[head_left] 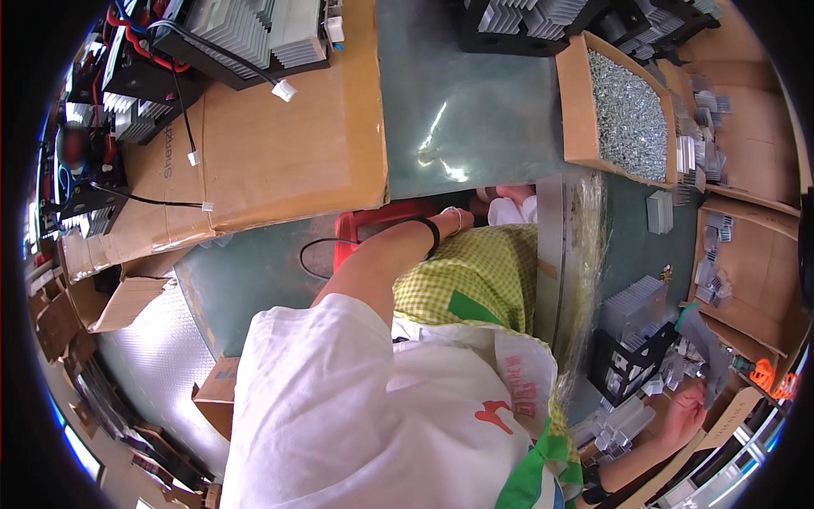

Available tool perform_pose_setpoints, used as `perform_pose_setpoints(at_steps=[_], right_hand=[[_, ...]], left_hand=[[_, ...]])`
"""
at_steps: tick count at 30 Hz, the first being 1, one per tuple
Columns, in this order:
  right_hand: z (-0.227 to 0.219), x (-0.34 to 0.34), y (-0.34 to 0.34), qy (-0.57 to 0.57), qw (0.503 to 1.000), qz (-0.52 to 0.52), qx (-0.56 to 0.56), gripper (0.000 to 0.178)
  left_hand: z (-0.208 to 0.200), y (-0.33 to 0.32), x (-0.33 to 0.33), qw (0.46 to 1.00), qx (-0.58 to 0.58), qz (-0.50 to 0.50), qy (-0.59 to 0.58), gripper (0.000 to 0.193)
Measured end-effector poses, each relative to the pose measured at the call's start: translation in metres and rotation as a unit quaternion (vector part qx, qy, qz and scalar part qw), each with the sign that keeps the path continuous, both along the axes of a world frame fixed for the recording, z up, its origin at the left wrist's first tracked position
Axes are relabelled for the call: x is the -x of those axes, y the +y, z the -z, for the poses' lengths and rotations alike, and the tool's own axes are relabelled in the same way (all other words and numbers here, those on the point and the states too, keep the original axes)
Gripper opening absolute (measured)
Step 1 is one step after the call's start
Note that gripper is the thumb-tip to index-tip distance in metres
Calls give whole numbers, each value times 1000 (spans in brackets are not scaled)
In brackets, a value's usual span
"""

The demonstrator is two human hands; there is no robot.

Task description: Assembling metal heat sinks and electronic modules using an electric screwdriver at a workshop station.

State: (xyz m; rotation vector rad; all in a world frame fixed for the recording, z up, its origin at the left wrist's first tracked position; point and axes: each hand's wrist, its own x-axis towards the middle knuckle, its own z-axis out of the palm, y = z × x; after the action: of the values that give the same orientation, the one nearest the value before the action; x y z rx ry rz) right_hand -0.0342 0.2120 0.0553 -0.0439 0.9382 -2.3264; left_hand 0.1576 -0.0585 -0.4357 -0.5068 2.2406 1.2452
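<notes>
Heatsinks point(626, 422) and black frame point(638, 363) near right hand point(684, 416)

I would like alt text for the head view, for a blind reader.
A person's right hand is at a grey, green-edged item near finned metal parts, while the left hand, only partly visible, is by the checked apron. A cardboard box of small metal pieces stands on a green bench.

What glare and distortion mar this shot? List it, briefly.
Head view: white glare streaks on the table; head view: bright sheen on the silvery sheet at left; head view: fisheye bending toward the rim, with black corners.
</notes>
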Motion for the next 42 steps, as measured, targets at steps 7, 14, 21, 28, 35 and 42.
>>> perform_pose_setpoints(at_steps=[7, 14, 21, 28, 35, 42], right_hand=[[3, -7, -4, 14, 999, -44, 14, 14], [-2, -4, -17, 43, 996, -81, -1, 21], [-8, -1, -54, 214, 962, -148, -81, 29], [-11, 37, -71, 104, 975, -76, -183, 29], [-3, 79, -58, 449, 703, 119, -539, 29], [-3, 22, -52, 673, 584, 78, -447, 27]], left_hand=[[15, 3, 2, 1000, 3, -7, -22, 34], [-93, -16, -45, 975, 52, -136, 170, 31], [-295, -6, -35, 862, -441, -121, 219, 29], [-403, 11, 63, 674, -689, -67, 257, 48], [-434, 15, 156, 796, -462, -184, 344, 18], [-459, 58, 219, 856, -185, -139, 462, 13]])
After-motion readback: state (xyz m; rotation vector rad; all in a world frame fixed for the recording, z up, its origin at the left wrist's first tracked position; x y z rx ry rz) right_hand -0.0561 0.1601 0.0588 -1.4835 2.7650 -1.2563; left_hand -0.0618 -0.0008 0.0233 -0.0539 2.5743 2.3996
